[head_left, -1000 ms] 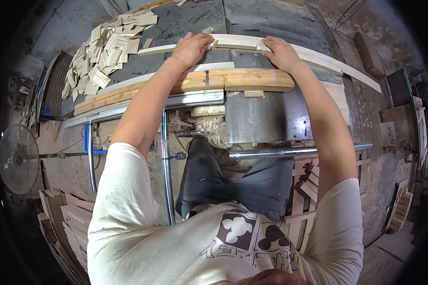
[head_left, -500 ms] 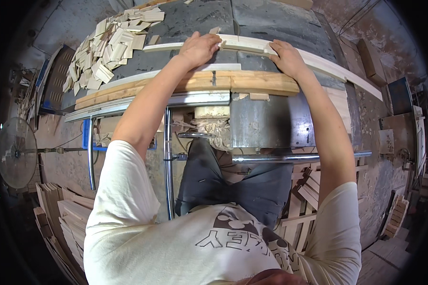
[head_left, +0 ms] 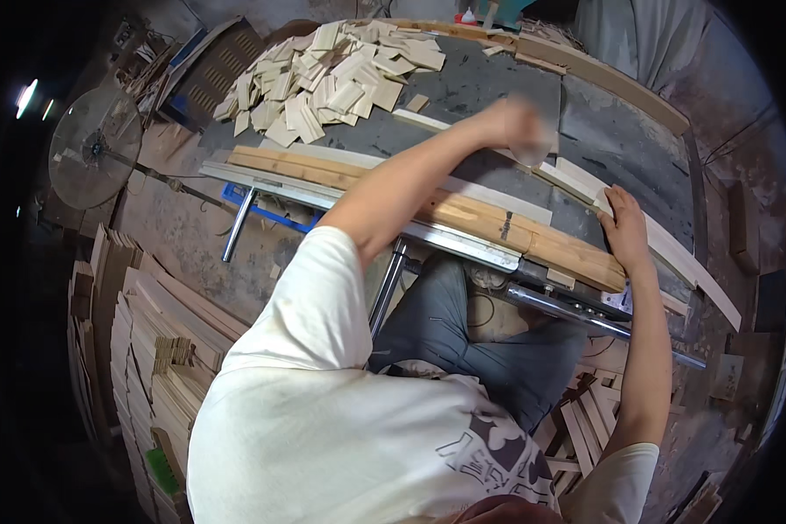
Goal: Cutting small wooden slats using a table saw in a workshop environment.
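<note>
Right hand (head_left: 624, 229) flat, fingers together, pressing pale wood strip (head_left: 664, 249) near saw table (head_left: 498, 87) right edge. Left hand (head_left: 517, 127) blurred over the strip's far end; grip unreadable. Offcut pile (head_left: 336, 74) at far-left corner.

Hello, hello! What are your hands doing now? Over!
Left hand blurred, over the long pale strip. Right hand flat on that strip. Pile of wood offcuts beyond; nothing between.

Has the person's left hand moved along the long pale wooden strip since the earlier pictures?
Yes. The left hand, blurred, has lifted off the long pale wooden strip, toward the pile of small pale wood offcuts. The right hand rests on the strip.
</note>
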Demonstrator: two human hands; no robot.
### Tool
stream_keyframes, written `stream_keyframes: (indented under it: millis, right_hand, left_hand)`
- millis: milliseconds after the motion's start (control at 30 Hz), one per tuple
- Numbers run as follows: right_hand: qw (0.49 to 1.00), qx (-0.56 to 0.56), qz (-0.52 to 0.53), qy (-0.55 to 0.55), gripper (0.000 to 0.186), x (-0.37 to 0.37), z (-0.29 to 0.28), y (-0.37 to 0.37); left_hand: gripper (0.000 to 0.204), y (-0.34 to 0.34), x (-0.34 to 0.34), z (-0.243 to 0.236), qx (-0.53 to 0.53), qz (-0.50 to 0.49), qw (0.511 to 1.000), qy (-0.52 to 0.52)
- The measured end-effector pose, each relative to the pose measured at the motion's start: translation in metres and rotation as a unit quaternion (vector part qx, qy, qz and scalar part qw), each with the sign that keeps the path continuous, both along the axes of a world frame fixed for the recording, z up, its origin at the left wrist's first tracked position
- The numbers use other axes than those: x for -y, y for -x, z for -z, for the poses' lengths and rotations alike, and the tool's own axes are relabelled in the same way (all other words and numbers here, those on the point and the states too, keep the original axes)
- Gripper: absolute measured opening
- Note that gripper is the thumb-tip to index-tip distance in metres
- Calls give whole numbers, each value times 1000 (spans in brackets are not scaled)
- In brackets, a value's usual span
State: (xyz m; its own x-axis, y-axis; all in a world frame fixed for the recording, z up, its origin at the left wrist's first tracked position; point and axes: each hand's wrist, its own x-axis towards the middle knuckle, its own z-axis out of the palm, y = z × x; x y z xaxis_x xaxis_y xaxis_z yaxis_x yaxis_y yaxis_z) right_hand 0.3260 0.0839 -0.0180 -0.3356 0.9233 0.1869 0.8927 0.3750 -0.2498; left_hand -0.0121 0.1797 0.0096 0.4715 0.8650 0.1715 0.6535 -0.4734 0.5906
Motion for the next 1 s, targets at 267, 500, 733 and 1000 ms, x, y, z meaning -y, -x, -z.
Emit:
stream_keyframes:
  millis: [267,500,733,1000]
  right_hand:
    - [1000,-7,-5,-9,52,-4,-4,8]
    - [999,27,28,31,46,-37,-7,-21]
    - [988,75,-129,-34,23,-88,-30,14]
    - [986,-45,-81,140,41,-70,-13,19]
  left_hand:
    - [37,196,-28,12,369,-444,813,-73]
    - [35,148,18,40,251,-338,907,-18]
    - [36,71,50,21,61,-161,982,-80]
    - [60,30,43,29,-80,-46,989,-112]
